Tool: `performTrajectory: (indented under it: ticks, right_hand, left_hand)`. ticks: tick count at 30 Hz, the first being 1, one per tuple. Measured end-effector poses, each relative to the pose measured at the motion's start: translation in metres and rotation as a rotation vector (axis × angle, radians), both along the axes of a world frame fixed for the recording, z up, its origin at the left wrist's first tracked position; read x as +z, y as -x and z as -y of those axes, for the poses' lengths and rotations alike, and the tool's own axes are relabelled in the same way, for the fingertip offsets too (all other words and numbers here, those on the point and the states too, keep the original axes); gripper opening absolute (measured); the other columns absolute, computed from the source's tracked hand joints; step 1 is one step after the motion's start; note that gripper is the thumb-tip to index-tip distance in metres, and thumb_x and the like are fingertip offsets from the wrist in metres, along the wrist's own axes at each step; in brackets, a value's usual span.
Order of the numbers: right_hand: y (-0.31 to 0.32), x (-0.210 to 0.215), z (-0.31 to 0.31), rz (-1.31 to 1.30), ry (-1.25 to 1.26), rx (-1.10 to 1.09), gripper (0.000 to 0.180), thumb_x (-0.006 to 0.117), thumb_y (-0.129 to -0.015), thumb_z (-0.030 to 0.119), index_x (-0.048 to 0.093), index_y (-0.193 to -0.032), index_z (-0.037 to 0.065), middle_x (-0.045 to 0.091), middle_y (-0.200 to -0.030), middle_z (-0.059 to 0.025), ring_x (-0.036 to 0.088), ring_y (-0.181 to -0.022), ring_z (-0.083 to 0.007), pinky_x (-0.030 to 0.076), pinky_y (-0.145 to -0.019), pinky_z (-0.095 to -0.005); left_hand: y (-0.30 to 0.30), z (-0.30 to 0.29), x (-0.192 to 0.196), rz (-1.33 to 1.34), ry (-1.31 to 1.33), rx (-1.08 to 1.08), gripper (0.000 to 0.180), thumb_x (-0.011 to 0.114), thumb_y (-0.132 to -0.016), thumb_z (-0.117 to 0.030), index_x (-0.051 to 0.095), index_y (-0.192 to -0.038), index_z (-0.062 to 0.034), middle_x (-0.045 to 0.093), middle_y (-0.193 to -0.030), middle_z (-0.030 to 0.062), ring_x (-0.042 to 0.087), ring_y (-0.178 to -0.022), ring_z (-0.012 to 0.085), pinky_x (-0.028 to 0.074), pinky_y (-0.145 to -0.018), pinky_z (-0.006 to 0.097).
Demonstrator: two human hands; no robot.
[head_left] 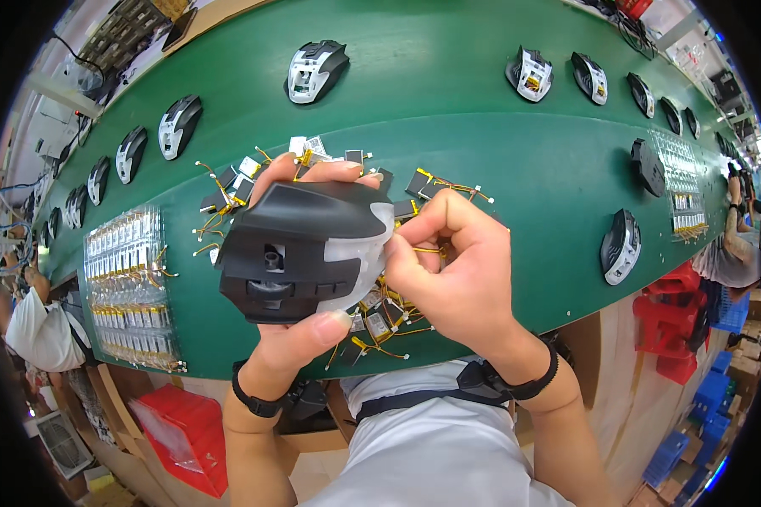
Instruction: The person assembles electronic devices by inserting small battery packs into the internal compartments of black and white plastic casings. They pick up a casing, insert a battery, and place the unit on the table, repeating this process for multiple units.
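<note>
Head view: the left hand [300,253] is clamped around a black mouse shell [300,249], thumb under its lower edge and fingertips over the top, holding it raised above the green conveyor belt [482,110] with its underside turned up toward the camera, apparently so the open end faces the other hand. The right hand [448,270] is pinched together at the shell's translucent grey end, thumb and forefinger closed on thin yellow wires [427,250]; the grip appears suited to feeding a lead into the housing. What the wires end in is hidden behind the fingers.

Directly below the hands, a loose pile of small batteries with yellow leads [380,325] lies on the belt within easy reach. A clear tray of further batteries [131,287] sits to the left. Other mouse shells [315,70] rest well apart along the belt, spaced for workers down the line. A red bin [186,435] stands below the belt edge.
</note>
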State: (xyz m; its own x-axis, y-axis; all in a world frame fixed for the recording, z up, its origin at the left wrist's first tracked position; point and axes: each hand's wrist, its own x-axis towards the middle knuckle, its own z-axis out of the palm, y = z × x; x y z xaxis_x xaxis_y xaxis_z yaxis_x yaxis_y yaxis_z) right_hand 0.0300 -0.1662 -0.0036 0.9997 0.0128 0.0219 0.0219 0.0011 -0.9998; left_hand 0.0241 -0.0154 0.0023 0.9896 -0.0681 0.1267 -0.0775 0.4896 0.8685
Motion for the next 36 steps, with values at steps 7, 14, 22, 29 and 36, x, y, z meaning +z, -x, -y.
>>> performTrajectory:
  ticks: [7,14,22,29,36]
  right_hand:
    - [-0.002,-0.001,0.001,-0.102,-0.125,0.055,0.018,0.071,-0.077,0.001,0.054,-0.073,0.003,0.050,-0.061,0.0042,0.041,-0.056,-0.0009,0.036,-0.050,-0.0210]
    - [-0.002,-0.006,-0.002,-0.222,-0.335,0.085,0.015,0.070,-0.080,0.001,0.055,-0.078,0.003,0.053,-0.065,0.0044,0.045,-0.059,-0.0011,0.039,-0.054,-0.0206]
    - [-0.003,-0.011,0.007,-0.179,-0.310,0.139,0.019,0.073,-0.082,0.004,0.058,-0.092,-0.001,0.059,-0.074,0.0008,0.050,-0.063,-0.0014,0.041,-0.058,-0.0183]
    - [-0.005,-0.016,0.014,-0.195,-0.369,0.242,0.023,0.072,-0.083,0.003,0.060,-0.101,-0.004,0.062,-0.075,-0.0006,0.054,-0.063,-0.0020,0.042,-0.056,-0.0186]
    - [-0.004,-0.014,0.015,-0.269,-0.369,0.253,0.016,0.071,-0.082,0.002,0.061,-0.095,-0.003,0.061,-0.074,0.0006,0.055,-0.064,-0.0020,0.043,-0.057,-0.0190]
  left_hand:
    - [-0.002,-0.002,-0.006,0.055,0.010,-0.042,0.103,0.082,-0.066,-0.024,0.023,-0.149,-0.0146,0.045,-0.139,0.0188,0.046,-0.131,0.0339,0.041,-0.109,0.046]
    - [-0.003,-0.004,-0.010,0.102,-0.031,-0.069,0.099,0.081,-0.066,-0.025,0.025,-0.148,-0.0167,0.045,-0.139,0.0188,0.046,-0.131,0.0358,0.042,-0.107,0.047]
    - [0.001,0.000,-0.002,-0.029,0.085,-0.021,0.101,0.079,-0.065,-0.025,0.025,-0.149,-0.0161,0.046,-0.138,0.0195,0.047,-0.130,0.0389,0.042,-0.108,0.049]
    - [-0.002,0.001,-0.001,-0.082,0.117,-0.048,0.103,0.078,-0.061,-0.027,0.027,-0.149,-0.0154,0.047,-0.136,0.0213,0.048,-0.129,0.0401,0.041,-0.108,0.052]
    - [0.000,-0.002,-0.003,-0.145,0.149,-0.105,0.103,0.078,-0.059,-0.026,0.028,-0.149,-0.0146,0.048,-0.135,0.0206,0.049,-0.129,0.0396,0.041,-0.109,0.052]
